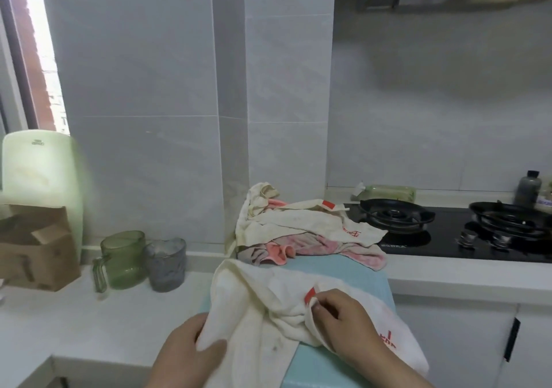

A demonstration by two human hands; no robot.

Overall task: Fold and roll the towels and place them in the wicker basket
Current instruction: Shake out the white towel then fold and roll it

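Observation:
A cream towel (268, 307) with red print and a red tag lies crumpled on a light blue surface (358, 271) close to me. My left hand (191, 348) pinches its lower left edge between thumb and fingers. My right hand (343, 319) pinches a fold of the same towel beside the red tag. Behind it sits a heap of towels (301, 226), cream ones over pink ones. No wicker basket is in view.
A green glass mug (124, 259) and a grey cup (165, 263) stand on the white counter at left, beside a cardboard box (35, 247) and a pale green board (38, 166). A black gas hob (448, 232) with bottles (527, 189) behind lies at right.

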